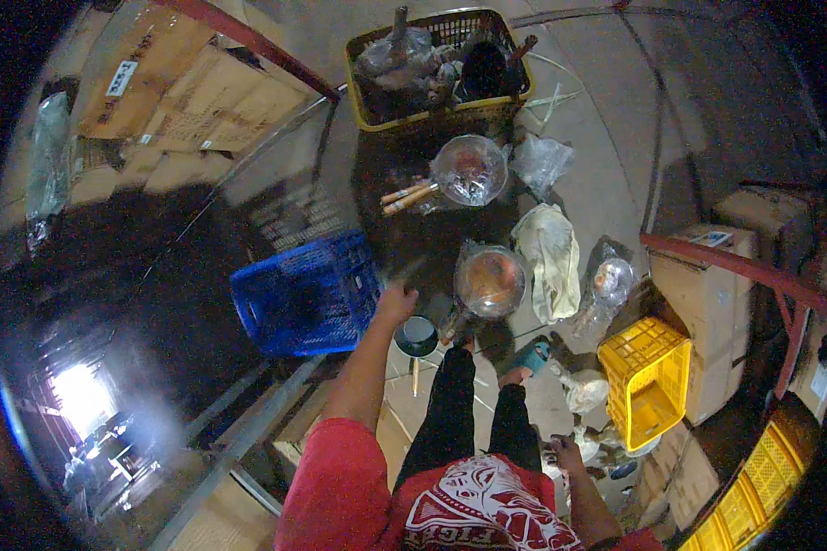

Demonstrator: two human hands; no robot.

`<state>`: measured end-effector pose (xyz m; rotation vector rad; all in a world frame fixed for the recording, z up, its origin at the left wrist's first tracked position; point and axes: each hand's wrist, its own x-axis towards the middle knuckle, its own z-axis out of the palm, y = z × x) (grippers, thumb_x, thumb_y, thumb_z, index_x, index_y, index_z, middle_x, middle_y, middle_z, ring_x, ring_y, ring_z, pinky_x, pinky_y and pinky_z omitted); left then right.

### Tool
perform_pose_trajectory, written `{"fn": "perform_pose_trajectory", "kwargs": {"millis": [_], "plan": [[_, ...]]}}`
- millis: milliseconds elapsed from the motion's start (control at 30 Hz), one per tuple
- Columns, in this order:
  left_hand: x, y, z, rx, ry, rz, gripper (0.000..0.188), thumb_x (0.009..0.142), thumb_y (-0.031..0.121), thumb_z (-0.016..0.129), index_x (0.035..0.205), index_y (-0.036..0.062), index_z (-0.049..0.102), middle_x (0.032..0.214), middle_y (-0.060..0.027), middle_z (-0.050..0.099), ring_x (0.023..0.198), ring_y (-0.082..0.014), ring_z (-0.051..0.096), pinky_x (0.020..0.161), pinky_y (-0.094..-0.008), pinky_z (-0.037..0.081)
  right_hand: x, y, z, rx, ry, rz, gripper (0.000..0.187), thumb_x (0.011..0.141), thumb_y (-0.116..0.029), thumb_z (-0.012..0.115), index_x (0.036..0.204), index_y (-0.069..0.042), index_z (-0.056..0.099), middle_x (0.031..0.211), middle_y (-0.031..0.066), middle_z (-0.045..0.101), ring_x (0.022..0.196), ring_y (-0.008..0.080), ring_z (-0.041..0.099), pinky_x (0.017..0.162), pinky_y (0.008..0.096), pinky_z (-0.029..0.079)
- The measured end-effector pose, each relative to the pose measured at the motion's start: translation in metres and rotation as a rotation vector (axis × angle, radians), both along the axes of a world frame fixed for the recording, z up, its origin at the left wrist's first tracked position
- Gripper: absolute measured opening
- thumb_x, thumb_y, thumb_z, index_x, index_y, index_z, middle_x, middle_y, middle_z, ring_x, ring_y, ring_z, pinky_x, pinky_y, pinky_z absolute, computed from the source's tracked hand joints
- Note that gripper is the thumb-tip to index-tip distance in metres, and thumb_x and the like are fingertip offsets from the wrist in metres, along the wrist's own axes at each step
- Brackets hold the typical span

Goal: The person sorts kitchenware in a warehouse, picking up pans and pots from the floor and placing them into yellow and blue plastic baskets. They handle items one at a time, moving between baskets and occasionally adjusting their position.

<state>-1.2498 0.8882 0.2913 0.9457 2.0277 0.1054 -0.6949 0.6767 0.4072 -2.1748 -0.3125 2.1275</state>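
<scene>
Head view: left hand (398,303) beside blue crate (347,275), right hand (566,453) lower; grips unclear; best reach clear of small pan (416,337).

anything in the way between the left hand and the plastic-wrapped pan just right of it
Nothing visible stands between the left hand and the plastic-wrapped pan. The small dark pan lies nearer the person's body, off that line; the blue crate is on the hand's other side.
</scene>
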Motion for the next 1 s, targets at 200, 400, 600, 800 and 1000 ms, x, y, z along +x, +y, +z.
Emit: {"fn": "perform_pose_trajectory", "kwargs": {"millis": [200, 400, 600, 800, 1000], "plan": [[-0.024, 0.053, -0.029, 0.083, 0.151, -0.099, 0.042, 0.086, 0.028, 0.066, 0.117, -0.0006, 0.062, 0.112, -0.0277, 0.066, 0.108, -0.0448, 0.062, 0.094, -0.0502, 0.050, 0.014, -0.026, -0.002, -0.185, -0.121, -0.042, 0.034, 0.101, -0.024, 0.058, 0.128, -0.003, 0.053, 0.094, 0.0152, 0.070, 0.070, 0.0237, 0.068, 0.056, 0.0384, 0.056], [-0.034, 0.080, -0.072, -0.145, 0.046, -0.049, 0.039, 0.088, 0.032, 0.062, 0.115, 0.0036, 0.066, 0.113, -0.0240, 0.067, 0.109, -0.0433, 0.063, 0.094, -0.0506, 0.050, 0.044, -0.077, -0.025, -0.289, 0.032, -0.125, 0.025, 0.099, -0.020, 0.058, 0.120, -0.005, 0.059, 0.088, 0.0153, 0.071, 0.069, 0.0270, 0.069, 0.059, 0.0429, 0.059], [-0.040, 0.068, -0.092, -0.225, -0.012, 0.124, 0.036, 0.088, 0.030, 0.063, 0.110, 0.0025, 0.065, 0.109, -0.0256, 0.067, 0.105, -0.0428, 0.065, 0.092, -0.0517, 0.052, 0.034, -0.056, -0.021, -0.394, -0.307, 0.267, 0.023, 0.099, -0.020, 0.059, 0.114, -0.003, 0.063, 0.090, 0.0121, 0.072, 0.072, 0.0237, 0.069, 0.059, 0.0393, 0.055], [-0.065, 0.077, -0.106, 0.160, 0.409, 0.142, 0.045, 0.085, 0.031, 0.070, 0.117, 0.0020, 0.058, 0.122, -0.0255, 0.058, 0.106, -0.0446, 0.061, 0.088, -0.0524, 0.053, 0.047, -0.031, -0.039, -0.324, 0.069, -0.150, 0.030, 0.098, -0.028, 0.062, 0.118, -0.006, 0.059, 0.103, 0.0118, 0.069, 0.085, 0.0303, 0.070, 0.068, 0.0462, 0.057], [-0.099, 0.128, -0.140, 0.234, 0.445, -0.221, 0.061, 0.081, 0.030, 0.074, 0.129, -0.0030, 0.054, 0.126, -0.0252, 0.057, 0.117, -0.0421, 0.054, 0.100, -0.0507, 0.044, 0.035, -0.049, -0.052, -0.380, 0.002, -0.352, 0.038, 0.100, -0.031, 0.060, 0.125, -0.002, 0.059, 0.098, 0.0126, 0.070, 0.082, 0.0228, 0.070, 0.069, 0.0407, 0.059]]}}
